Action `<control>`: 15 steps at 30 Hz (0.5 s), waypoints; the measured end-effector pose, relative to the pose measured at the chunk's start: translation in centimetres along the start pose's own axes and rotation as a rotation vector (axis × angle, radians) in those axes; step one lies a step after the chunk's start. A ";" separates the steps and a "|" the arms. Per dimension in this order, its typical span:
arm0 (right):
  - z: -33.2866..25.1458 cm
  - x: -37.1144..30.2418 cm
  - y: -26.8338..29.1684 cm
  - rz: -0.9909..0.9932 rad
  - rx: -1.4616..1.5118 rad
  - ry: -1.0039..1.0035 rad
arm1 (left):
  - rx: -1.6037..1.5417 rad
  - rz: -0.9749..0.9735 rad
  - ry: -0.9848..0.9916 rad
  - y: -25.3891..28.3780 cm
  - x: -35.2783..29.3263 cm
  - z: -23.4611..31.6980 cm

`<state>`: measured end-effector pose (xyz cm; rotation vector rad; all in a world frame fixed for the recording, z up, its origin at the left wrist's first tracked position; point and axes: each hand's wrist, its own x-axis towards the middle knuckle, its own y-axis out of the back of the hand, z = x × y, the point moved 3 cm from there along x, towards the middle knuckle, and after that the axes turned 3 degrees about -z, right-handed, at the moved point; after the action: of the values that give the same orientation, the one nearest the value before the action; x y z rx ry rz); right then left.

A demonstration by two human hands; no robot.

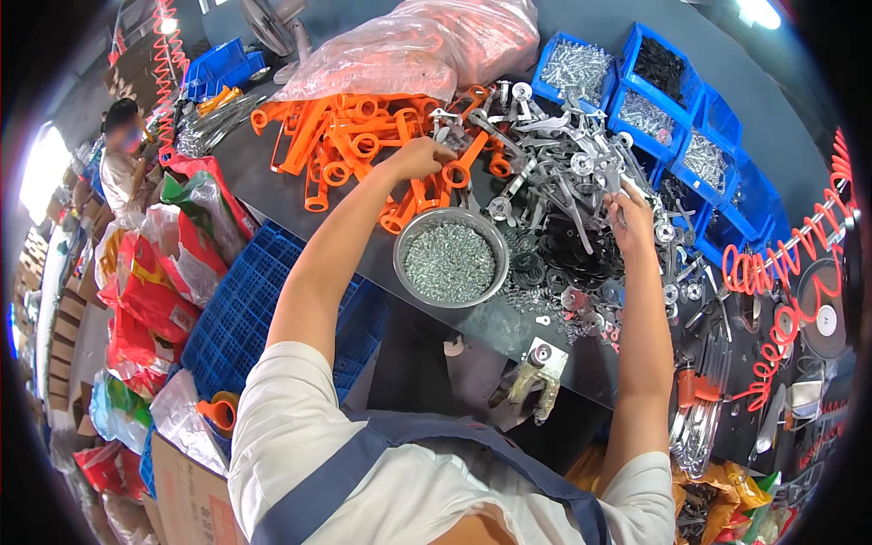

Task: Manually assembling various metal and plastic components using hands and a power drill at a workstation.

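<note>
My left hand (423,160) reaches over the heap of orange plastic handles (350,136); its fingers are closed at the ring end of one orange handle (468,160). On the right, my right hand (630,218) is at the edge of a pile of grey metal levers (568,150). Its fingers are bent together on a grey piece, partly hidden by the fingers. Between my arms stands a round metal bowl (402,272) full of small silver fasteners (450,262). Black flat parts (572,259) lie to the right of the bowl.
A clear plastic bag (422,45) lies behind the orange handles. Blue bins (668,113) of screws and black parts line the back right. A small metal fixture (541,356) sits at the table's near edge. Red coiled hoses (772,309) hang at the right. A blue crate (259,295) stands left.
</note>
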<state>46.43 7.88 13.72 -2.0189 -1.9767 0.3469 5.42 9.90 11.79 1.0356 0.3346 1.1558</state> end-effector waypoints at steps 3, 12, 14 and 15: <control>-0.7 -0.9 1.6 0.031 0.063 0.009 | -0.192 0.056 0.302 2.1 -1.1 6.8; -1.7 -2.7 -0.8 0.066 -0.602 0.276 | -0.248 0.482 -0.179 1.3 -1.9 12.0; -1.8 -3.0 -1.1 0.083 -0.676 0.344 | -0.292 0.442 -0.158 -0.9 -0.4 12.7; -1.7 -2.6 -0.7 0.094 -0.677 0.347 | -0.283 0.420 -0.177 -2.3 0.7 12.6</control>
<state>46.31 5.26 15.44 -2.3369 -1.9283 -0.7072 15.85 4.21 16.70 0.9713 -0.1948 1.4246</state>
